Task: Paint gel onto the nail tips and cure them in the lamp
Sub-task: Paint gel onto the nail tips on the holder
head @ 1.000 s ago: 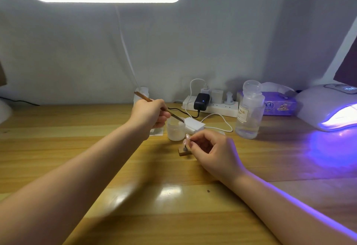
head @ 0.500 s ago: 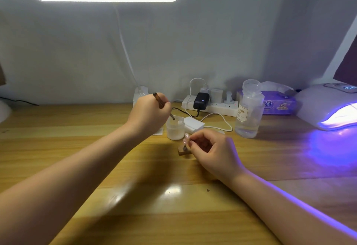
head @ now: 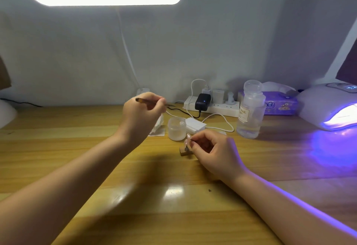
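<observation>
My left hand (head: pixel 142 117) grips a brown-handled gel brush (head: pixel 142 100), held up behind and left of a small frosted gel jar (head: pixel 176 128); the bristle end is hidden by my fingers. A pale pink nail tip (head: pixel 187 137) stands on a little stand with a wooden base (head: pixel 185 151) in front of the jar. My right hand (head: pixel 214 152) pinches the stand just below the tip. The white curing lamp (head: pixel 326 105) sits at the far right, glowing violet.
A clear liquid bottle (head: pixel 250 112) stands right of the jar. A power strip (head: pixel 214 106) with plugs and cables lies against the wall, a purple tissue pack (head: pixel 280 104) beside it. A crumpled wipe (head: pixel 158 127) lies left of the jar. A bright bar light hangs overhead.
My left hand has lifted the brush out of the jar and swung it up and to the left. My right hand stays on the nail tip stand.
</observation>
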Demonstrator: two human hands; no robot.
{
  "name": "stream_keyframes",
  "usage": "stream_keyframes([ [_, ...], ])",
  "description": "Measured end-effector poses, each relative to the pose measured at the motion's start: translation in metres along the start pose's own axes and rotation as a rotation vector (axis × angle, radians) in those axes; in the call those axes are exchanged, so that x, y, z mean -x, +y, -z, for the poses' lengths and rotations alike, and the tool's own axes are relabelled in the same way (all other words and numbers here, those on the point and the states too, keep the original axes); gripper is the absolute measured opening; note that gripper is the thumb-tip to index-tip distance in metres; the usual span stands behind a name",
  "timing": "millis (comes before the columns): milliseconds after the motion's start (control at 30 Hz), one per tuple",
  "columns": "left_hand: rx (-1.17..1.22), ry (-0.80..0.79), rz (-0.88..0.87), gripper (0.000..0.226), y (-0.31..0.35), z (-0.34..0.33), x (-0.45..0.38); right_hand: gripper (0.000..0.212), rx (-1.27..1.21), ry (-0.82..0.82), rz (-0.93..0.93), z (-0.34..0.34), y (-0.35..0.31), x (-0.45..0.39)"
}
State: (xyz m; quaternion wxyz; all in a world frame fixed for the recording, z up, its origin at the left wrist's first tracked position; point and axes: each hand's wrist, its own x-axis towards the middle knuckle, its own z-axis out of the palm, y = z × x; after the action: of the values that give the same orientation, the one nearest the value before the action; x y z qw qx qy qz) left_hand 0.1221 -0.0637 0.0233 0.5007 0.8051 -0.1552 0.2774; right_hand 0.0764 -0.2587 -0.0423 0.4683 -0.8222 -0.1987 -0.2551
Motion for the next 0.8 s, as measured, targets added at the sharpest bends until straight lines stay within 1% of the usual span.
stream_keyframes([
  [133,0.273,-0.023,-0.007,0.007,0.007,0.019,0.027,0.006,-0.027,0.009,-0.025,0.0,-0.001,0.0],
  [300,0.401,-0.056,-0.011,0.005,0.011,0.018,0.074,0.007,-0.024,0.017,-0.017,0.001,-0.002,0.0],
  [367,0.388,-0.091,-0.035,0.016,0.012,0.014,0.089,0.008,-0.013,0.019,-0.003,0.001,-0.002,0.0],
  [433,0.293,-0.14,-0.112,0.026,0.01,0.012,0.096,0.009,-0.004,0.027,0.005,0.001,-0.003,0.0],
  [500,0.207,-0.168,-0.178,0.026,0.007,0.012,0.099,0.01,-0.006,0.03,0.009,0.002,-0.003,0.0],
  [800,0.169,-0.192,-0.329,0.026,0.002,0.01,0.096,0.013,0.041,0.054,0.019,0.001,-0.001,0.0],
])
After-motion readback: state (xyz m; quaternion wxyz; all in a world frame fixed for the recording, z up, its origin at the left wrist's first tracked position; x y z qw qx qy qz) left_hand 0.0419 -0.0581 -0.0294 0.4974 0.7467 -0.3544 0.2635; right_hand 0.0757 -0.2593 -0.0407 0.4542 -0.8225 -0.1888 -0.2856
